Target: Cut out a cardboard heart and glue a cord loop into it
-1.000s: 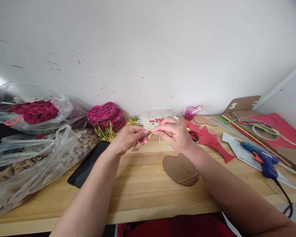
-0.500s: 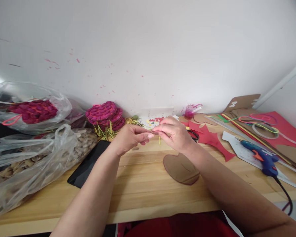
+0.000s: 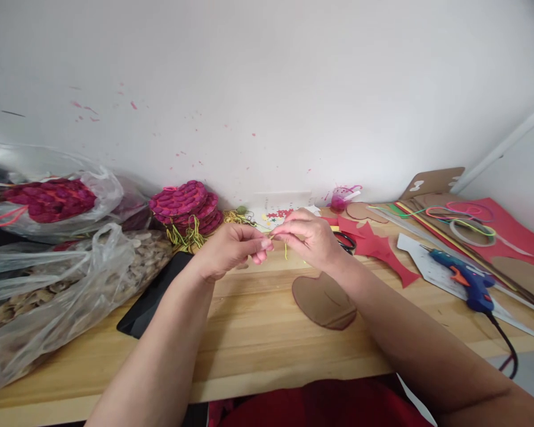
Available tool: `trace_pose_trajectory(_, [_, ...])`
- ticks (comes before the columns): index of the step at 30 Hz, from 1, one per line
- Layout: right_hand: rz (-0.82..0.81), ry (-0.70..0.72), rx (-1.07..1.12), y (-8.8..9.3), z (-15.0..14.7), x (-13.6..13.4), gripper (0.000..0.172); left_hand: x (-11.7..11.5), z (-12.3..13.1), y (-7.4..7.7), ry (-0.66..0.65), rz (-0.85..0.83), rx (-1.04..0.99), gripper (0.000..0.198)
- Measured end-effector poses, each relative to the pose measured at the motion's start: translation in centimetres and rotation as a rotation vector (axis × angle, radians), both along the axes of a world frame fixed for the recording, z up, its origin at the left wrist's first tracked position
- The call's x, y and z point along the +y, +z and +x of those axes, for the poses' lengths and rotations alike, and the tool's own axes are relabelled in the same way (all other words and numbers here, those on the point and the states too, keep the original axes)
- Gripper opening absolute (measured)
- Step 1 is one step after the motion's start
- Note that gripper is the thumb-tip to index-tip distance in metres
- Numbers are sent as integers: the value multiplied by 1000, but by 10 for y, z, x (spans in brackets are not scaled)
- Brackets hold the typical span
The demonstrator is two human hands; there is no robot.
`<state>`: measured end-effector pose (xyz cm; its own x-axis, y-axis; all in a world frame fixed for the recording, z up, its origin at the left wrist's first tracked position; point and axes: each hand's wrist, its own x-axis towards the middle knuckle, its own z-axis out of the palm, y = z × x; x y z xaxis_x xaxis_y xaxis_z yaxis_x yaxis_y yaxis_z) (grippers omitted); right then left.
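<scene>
My left hand (image 3: 231,249) and my right hand (image 3: 309,237) meet above the wooden table (image 3: 258,338), fingertips almost touching. Both pinch a thin yellow-green string (image 3: 286,251), whose short end dangles below my right fingers. A brown heart-shaped cardboard cutout (image 3: 324,300) lies flat on the table just under my right wrist. Behind my right hand, black-handled scissors (image 3: 346,240) rest on red paper shapes (image 3: 376,249).
A stack of magenta woven discs (image 3: 184,204) stands at the wall. Clear plastic bags (image 3: 57,279) of pale pieces fill the left side, beside a black flat object (image 3: 153,296). A blue glue gun (image 3: 465,279) with its cord, coloured cords and red sheets (image 3: 511,228) lie right.
The hands stay pinched together on the string, shifting slightly; the fingertips have moved apart a little since half a second ago. The view has tilted slightly.
</scene>
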<state>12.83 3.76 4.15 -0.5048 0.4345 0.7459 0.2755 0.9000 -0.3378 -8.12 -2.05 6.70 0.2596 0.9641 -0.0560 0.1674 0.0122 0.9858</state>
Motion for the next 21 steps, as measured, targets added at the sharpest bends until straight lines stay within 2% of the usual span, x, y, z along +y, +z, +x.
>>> trace_pose_trajectory(3, [-114,-74,7,-3,4,8,13,2,-3,-1,78,-53,-225,26])
trace_pose_trajectory(7, [-187,-242,-85,-6,9,17,19,8,-7,-1,312,-44,-427,31])
trace_pose_trajectory(10, [-263,-149,-364,-9,11,16,6,11,-10,-1,424,-1,-481,31])
trace_pose_trajectory(11, [-284,-114,-471,-10,11,15,8,12,-10,-1,445,8,-486,31])
trace_pose_trajectory(14, [-319,-102,-662,-15,10,14,17,12,-8,-2,469,14,-482,32])
trace_pose_trajectory(21, [-344,-94,-645,-24,9,17,14,12,0,-7,420,-47,-336,36])
